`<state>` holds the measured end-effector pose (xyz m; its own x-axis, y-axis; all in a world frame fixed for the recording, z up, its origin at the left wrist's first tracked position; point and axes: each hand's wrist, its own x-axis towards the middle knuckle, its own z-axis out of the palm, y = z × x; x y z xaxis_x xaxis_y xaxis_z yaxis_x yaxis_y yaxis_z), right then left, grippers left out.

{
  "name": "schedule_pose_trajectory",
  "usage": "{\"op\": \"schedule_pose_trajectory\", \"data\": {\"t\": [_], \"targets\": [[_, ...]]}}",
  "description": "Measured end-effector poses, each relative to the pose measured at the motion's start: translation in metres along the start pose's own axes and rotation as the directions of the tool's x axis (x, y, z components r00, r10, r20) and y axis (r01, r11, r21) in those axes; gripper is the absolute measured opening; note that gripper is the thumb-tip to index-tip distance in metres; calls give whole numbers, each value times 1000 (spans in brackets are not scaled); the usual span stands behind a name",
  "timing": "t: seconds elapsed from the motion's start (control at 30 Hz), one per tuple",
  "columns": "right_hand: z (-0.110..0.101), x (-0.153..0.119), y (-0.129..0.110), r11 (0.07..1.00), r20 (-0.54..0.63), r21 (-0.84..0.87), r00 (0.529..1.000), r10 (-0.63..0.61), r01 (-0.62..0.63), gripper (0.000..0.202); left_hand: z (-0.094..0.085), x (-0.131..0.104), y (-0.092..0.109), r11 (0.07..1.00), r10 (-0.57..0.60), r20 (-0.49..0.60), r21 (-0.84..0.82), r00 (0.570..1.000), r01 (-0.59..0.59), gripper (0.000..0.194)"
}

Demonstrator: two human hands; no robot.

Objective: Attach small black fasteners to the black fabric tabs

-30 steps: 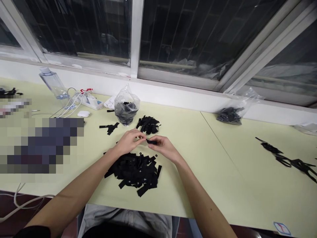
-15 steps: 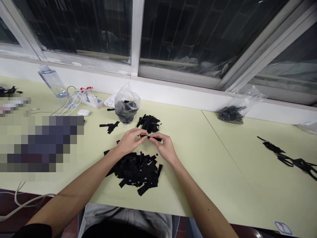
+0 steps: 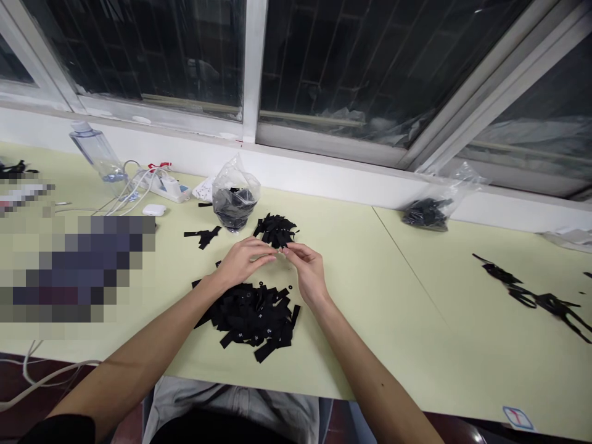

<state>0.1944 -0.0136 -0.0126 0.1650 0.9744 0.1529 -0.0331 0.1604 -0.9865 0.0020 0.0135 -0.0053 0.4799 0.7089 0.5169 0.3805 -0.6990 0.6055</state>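
Between the two black piles, my left hand (image 3: 245,261) has its fingers stretched out and its thumb apart, with nothing visible in it. Facing it, my right hand (image 3: 306,265) has thumb and forefinger pressed together; whatever they may hold is hidden or too small to make out. The fingertips of both hands almost meet at the near edge of a small pile of black fabric strips (image 3: 276,228). Closer to me lies a larger pile of black fabric labels (image 3: 252,314), some with small white letters. Two small black rings (image 3: 290,287) lie beside that pile.
A clear plastic bag of black pieces (image 3: 235,197) stands behind, with a few loose strips (image 3: 202,236) to its left. Farther left are a water bottle (image 3: 99,151), a power strip (image 3: 171,188) and a white earphone case (image 3: 154,210). Another bag (image 3: 426,213) and black straps (image 3: 531,296) lie right.
The black strip that was stretched between my hands no longer shows there. My left thumb and fingers have parted, and my right fingertips have shifted slightly toward the small pile.
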Motion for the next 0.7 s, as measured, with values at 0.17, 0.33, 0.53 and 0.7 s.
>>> {"op": "schedule_pose_trajectory", "data": {"t": [0.17, 0.33, 0.53, 0.7], "targets": [[7, -5, -1, 998, 54, -52, 998, -40, 42, 25, 4, -1, -3, 1000, 9, -77, -15, 997, -10, 23], [10, -9, -2, 998, 75, -33, 996, -52, 54, 24, 3, -1, -3, 999, 21, -125, -39, 992, -26, 19], [14, -14, -3, 999, 34, -40, 999, -21, 23, 27, 2, 1, 5, 992, -64, -170, -115, 983, 45, 17], [17, -15, -1, 999, 10, -42, 1000, -26, 27, 30, 2, 3, 13, 965, -182, -178, -221, 967, 141, 19]]}}
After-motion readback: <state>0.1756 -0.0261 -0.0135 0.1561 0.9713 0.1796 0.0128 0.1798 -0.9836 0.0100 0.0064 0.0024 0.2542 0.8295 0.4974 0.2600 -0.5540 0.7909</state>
